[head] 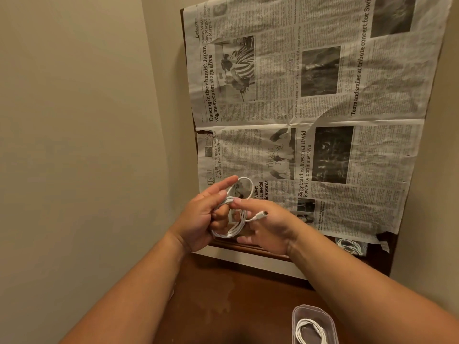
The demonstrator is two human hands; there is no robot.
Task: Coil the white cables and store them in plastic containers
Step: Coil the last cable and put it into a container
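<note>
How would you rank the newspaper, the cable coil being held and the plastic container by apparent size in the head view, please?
1. newspaper
2. cable coil and plastic container: unsure, since the container is cropped and nearer.

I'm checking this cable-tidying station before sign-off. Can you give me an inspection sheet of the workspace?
Surface: dark wood top, far part covered by newspaper.
Job's things: white cable held in loops; clear plastic container near edge holds a coiled cable; another container at the newspaper's edge, also with cable.
Clutter: nothing seen.
Grippers: left hand grips the coil; right hand works the loose connector end.
Cables: no loose ones on the surface.
Surroundings: beige walls.
</note>
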